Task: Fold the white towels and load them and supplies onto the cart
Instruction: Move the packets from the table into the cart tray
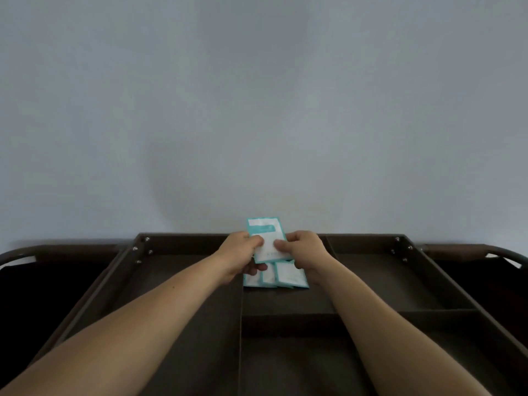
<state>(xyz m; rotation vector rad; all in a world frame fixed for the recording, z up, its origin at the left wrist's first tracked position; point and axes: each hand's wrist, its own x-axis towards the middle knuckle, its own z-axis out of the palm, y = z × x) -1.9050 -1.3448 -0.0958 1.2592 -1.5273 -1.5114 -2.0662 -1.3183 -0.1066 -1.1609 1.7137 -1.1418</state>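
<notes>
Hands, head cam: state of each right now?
Left hand: closed, pinching the raised packet.
Right hand: closed, pinching the same packet.

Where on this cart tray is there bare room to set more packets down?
On the dark brown cart tray, bare floor shows in the long left compartment, the right rear compartment and the middle front compartment. The middle rear compartment is crowded: white and teal packets lie there, and the left hand and right hand pinch another packet above them.
</notes>
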